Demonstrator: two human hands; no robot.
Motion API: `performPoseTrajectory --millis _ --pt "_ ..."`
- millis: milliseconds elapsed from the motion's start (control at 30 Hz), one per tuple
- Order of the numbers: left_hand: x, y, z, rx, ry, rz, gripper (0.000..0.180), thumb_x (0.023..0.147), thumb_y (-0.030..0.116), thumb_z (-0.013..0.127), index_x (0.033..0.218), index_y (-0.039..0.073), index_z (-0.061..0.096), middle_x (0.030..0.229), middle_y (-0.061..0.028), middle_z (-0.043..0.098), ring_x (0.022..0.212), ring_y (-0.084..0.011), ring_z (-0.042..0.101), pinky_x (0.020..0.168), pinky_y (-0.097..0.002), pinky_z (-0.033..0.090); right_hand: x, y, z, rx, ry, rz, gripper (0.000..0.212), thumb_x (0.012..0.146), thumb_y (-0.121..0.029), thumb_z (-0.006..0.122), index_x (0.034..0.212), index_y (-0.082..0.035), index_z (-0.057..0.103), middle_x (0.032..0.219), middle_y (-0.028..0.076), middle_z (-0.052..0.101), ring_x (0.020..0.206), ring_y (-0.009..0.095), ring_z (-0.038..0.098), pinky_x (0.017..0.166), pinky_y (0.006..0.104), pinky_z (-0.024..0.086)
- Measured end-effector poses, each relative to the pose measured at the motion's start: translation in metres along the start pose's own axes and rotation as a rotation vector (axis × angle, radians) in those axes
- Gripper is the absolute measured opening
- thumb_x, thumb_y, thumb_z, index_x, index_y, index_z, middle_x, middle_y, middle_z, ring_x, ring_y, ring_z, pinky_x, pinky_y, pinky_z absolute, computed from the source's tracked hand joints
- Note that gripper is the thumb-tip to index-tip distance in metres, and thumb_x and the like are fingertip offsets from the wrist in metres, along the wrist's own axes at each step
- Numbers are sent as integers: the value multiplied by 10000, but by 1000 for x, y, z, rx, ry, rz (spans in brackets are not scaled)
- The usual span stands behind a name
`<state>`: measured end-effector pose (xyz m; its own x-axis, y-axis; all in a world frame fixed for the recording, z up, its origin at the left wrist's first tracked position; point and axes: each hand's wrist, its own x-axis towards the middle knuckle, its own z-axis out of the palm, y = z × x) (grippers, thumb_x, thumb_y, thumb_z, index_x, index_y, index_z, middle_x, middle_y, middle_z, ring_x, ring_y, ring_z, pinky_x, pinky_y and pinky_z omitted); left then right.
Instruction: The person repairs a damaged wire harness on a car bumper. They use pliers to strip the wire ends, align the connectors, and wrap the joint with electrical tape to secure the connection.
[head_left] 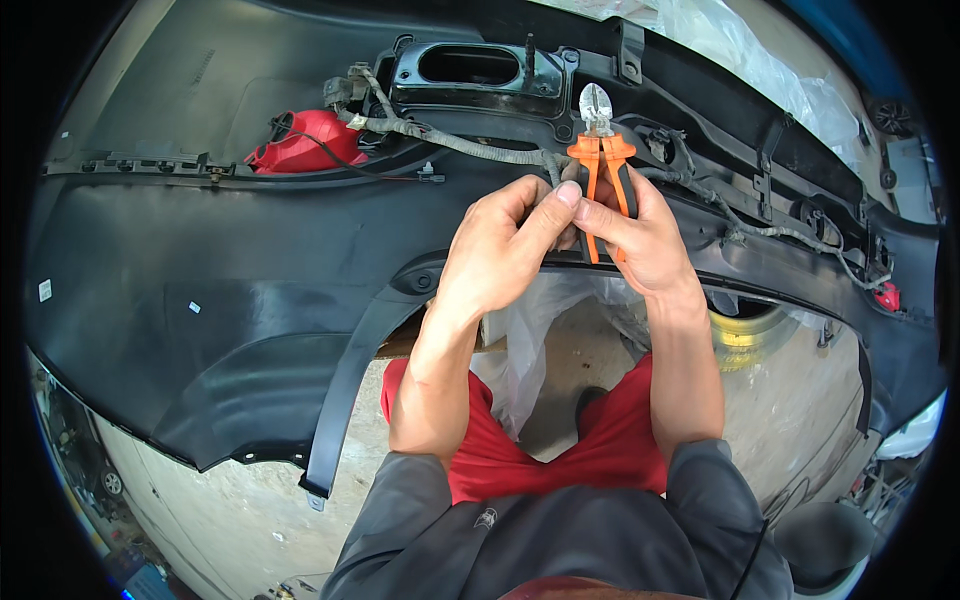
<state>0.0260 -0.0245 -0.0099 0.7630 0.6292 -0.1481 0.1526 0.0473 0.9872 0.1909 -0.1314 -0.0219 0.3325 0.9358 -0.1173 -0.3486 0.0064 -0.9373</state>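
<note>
In front of me lies a large black car bumper (250, 240), its inner side facing up. A grey taped wiring harness (470, 148) runs across it. My left hand (505, 240) is closed at the harness, where a short branch drops between the fingers; its thumb tip meets my right thumb. My right hand (645, 235) grips diagonal cutters (597, 145) with orange and black handles. Their metal jaws point away from me, above the bumper, and seem closed on nothing. The fingertips of both hands are partly hidden behind the thumbs and handles.
A red lamp (308, 142) sits in the bumper at left, a smaller red part (887, 296) at far right. A black bracket with an oval opening (480, 70) is fixed beyond my hands. Clear plastic sheeting (720, 50) lies behind; a yellow-rimmed wheel (750, 335) stands underneath.
</note>
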Motion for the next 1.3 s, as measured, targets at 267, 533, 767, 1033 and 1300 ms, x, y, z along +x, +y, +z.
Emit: performPoseTrajectory --millis 267,533,767,1033,1300 --pt "-3 11 -1 21 39 70 492 1177 365 524 923 -15 708 751 -80 732 683 -169 664 694 -343 532 10 -10 3 216 -110 145 309 992 -127 776 1248 19 683 977 80 714 828 190 709 712 333 582" --pt "-5 12 1 174 178 126 530 1197 405 475 940 -9 685 753 -25 668 691 -131 531 675 -308 457 8 -15 9 98 -49 79 336 1058 -242 756 1274 5 685 1012 68 732 861 166 704 757 318 583" --pt "3 -1 0 -305 152 -44 595 1197 473 439 895 15 670 742 -47 603 731 -139 550 716 -299 432 -9 -26 6 -657 244 -35 320 1144 -259 630 1372 -41 684 1083 104 763 858 120 695 724 279 576" --pt "4 -2 7 -531 176 -27 567 1179 490 487 1034 -21 686 798 -92 631 763 -177 563 734 -315 453 -24 -12 1 -1074 172 -429 837 853 194 656 1631 -56 478 1502 197 584 1357 413 618 1156 419 505" --pt "3 3 14 -556 184 -3 544 1190 458 482 1092 -23 715 844 -80 666 777 -160 584 752 -299 468 -26 -15 2 -1344 246 -461 981 723 238 640 1642 -60 471 1487 192 544 1375 420 543 1132 469 524"
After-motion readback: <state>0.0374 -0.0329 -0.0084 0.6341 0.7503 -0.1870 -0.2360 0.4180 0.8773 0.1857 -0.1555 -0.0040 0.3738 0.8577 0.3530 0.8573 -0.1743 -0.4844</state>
